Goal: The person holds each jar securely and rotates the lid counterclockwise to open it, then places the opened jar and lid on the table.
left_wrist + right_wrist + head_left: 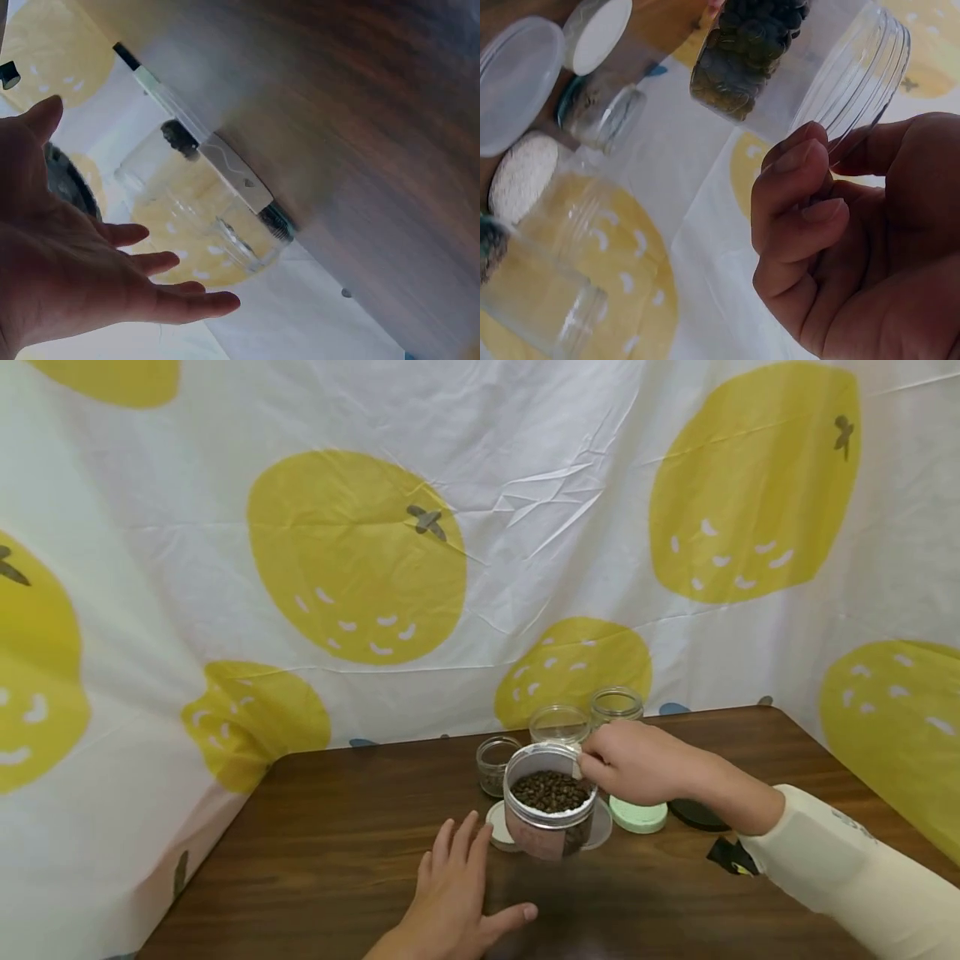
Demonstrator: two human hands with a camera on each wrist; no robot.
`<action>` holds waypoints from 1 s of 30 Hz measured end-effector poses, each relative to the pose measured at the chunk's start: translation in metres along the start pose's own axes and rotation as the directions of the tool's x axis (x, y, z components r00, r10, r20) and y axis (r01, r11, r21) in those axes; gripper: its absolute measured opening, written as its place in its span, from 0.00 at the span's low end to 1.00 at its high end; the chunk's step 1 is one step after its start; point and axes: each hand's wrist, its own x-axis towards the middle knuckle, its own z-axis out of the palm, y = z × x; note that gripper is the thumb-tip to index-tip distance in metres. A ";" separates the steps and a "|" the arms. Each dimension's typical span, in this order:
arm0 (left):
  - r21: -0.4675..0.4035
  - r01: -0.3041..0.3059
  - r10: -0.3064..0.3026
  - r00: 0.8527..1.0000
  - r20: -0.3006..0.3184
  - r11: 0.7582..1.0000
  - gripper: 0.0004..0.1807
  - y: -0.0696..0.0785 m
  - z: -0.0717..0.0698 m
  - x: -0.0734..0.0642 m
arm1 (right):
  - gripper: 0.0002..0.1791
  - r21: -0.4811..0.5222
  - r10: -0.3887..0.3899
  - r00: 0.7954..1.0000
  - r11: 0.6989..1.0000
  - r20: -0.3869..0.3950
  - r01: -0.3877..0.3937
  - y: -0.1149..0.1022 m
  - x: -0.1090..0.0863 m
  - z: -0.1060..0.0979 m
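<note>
In the head view my right hand [641,764] pinches the rim of a clear screw-top jar [536,839], raised above the table and part-filled with brown coffee beans [551,792]. The right wrist view shows thumb and fingers of the right hand [817,225] at the jar's threaded neck [862,75], the other fingers curled below. To the near left of that jar my left hand [453,893] is spread, palm down and holding nothing. In the left wrist view the left hand's fingers [187,304] reach out straight, apart from the jars behind.
Behind the held jar stand a small glass jar [498,768] and two more clear jars, one in the middle [558,725], one farther right. Flat on the brown table [360,827] lie a white lid [498,827], a translucent lid [598,827], a green lid [637,816] and a black lid [697,814].
</note>
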 end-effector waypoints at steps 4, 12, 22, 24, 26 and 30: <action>-0.014 0.027 -0.026 0.998 0.052 1.000 0.56 -0.001 0.000 -0.001 | 0.27 -0.011 0.063 0.997 0.998 -0.033 -0.063 0.002 -0.002 -0.014; -0.008 0.037 -0.036 0.997 0.066 0.999 0.54 -0.001 -0.002 -0.003 | 0.24 -0.111 0.182 0.972 0.974 -0.148 -0.199 0.018 -0.001 -0.039; -0.017 0.052 -0.050 0.993 0.105 0.999 0.52 -0.002 -0.004 -0.005 | 0.25 -0.096 0.332 0.932 0.933 -0.148 -0.348 0.069 -0.001 -0.059; -0.011 0.058 -0.056 0.992 0.115 0.998 0.52 -0.002 -0.004 -0.005 | 0.26 -0.078 0.377 0.916 0.918 -0.136 -0.390 0.082 -0.004 -0.063; -0.009 0.063 -0.061 0.991 0.123 0.998 0.52 -0.003 -0.004 -0.004 | 0.25 -0.064 0.418 0.899 0.901 -0.132 -0.429 0.095 -0.008 -0.067; -0.009 0.057 -0.055 0.991 0.120 0.998 0.52 -0.003 -0.005 -0.005 | 0.25 -0.066 0.479 0.866 0.868 -0.142 -0.491 0.118 -0.014 -0.072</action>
